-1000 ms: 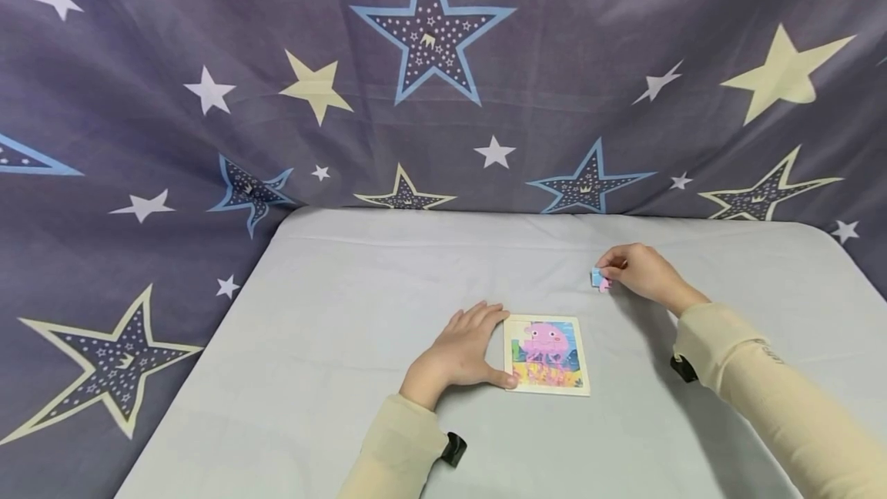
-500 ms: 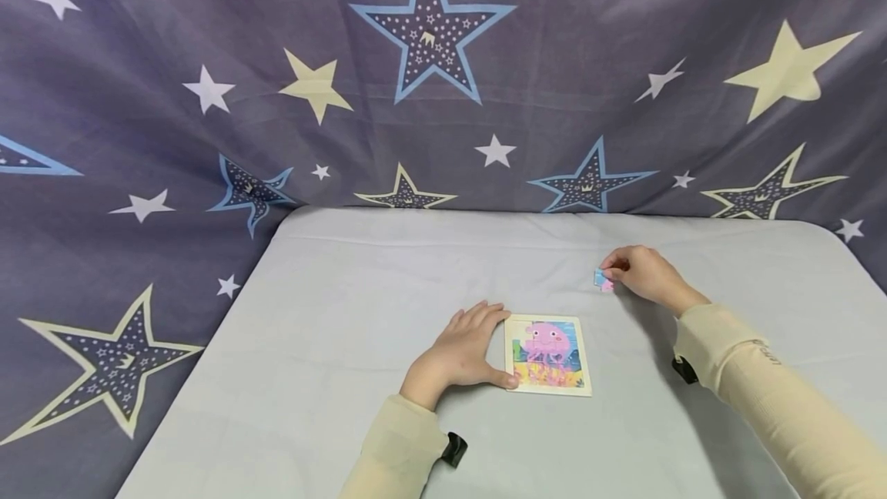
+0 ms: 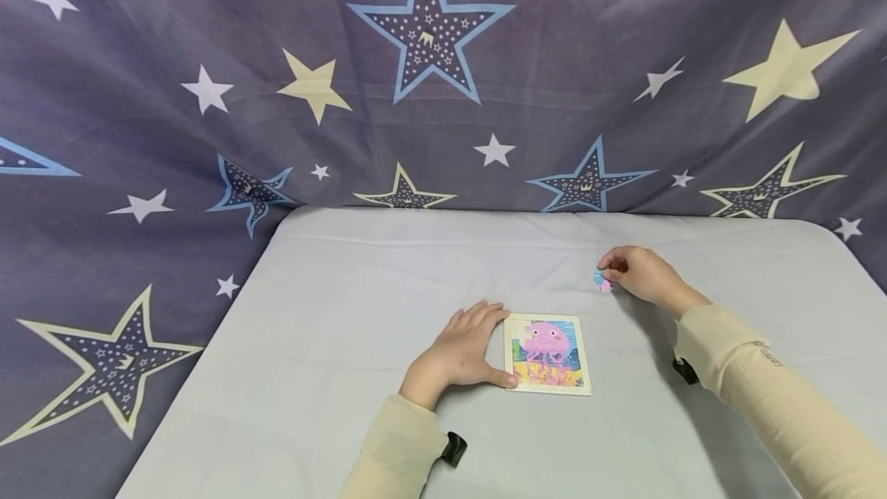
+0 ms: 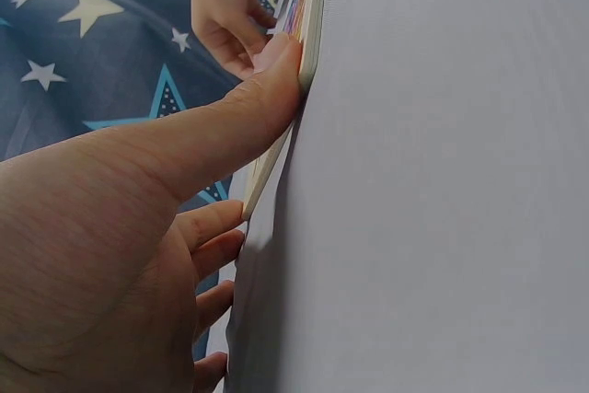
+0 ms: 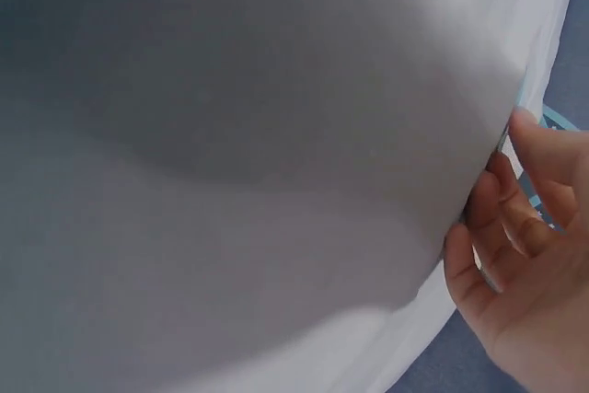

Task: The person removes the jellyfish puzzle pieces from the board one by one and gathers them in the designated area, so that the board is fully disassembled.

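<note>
At the left fingers (image 3: pixel 483 317), the puzzle (image 3: pixel 547 354) has a smooth, matt border that looks like bare wood, and a smooth printed face. The piece (image 3: pixel 599 279) pinched in the right fingers (image 3: pixel 614 259) shows similar smooth print. Beneath the fingers, the bench (image 3: pixel 326 345) wears matt cloth, faintly creased. Beyond them, the curtain (image 3: pixel 388 137) is matt printed cloth in soft folds. Behind the left fingers, the sleeve (image 3: pixel 398 449) is matt cloth and the clip (image 3: pixel 454 450) looks like glossy plastic.

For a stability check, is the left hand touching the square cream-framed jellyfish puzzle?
Touching: the left wrist view shows the left hand, its thumb resting on a corner of the puzzle.
</note>
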The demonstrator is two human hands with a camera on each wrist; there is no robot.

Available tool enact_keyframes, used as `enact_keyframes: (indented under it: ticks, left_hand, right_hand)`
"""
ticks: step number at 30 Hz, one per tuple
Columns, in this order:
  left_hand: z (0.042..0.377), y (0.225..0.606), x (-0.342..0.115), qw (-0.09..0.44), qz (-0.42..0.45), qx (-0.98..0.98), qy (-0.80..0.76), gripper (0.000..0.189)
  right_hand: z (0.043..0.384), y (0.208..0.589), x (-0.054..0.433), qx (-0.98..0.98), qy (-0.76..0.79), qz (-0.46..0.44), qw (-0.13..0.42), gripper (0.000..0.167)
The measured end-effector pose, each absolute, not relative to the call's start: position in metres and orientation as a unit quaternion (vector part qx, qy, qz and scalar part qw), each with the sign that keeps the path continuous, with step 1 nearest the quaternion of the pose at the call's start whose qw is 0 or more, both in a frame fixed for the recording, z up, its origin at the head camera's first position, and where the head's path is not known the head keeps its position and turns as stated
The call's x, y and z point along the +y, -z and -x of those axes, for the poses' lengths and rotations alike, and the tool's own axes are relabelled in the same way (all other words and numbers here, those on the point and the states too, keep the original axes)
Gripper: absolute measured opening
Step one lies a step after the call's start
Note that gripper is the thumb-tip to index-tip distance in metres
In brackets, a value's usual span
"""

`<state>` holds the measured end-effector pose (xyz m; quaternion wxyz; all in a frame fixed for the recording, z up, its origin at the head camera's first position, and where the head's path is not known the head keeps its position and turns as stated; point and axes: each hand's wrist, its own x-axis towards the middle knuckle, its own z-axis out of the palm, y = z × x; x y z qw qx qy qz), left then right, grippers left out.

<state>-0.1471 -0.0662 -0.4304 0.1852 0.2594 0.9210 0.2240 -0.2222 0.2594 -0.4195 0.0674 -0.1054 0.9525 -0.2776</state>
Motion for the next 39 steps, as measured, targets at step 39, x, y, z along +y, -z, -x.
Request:
enact_keyframes:
  ticks: [39]
  left_hand:
    - [0.148, 0.432, -0.065, 0.188, -0.253, 0.918, -0.241, 0.105]
  right_hand:
    - [0.17, 0.41, 0.214, 0.911, 0.347, 0.218, 0.043, 0.013]
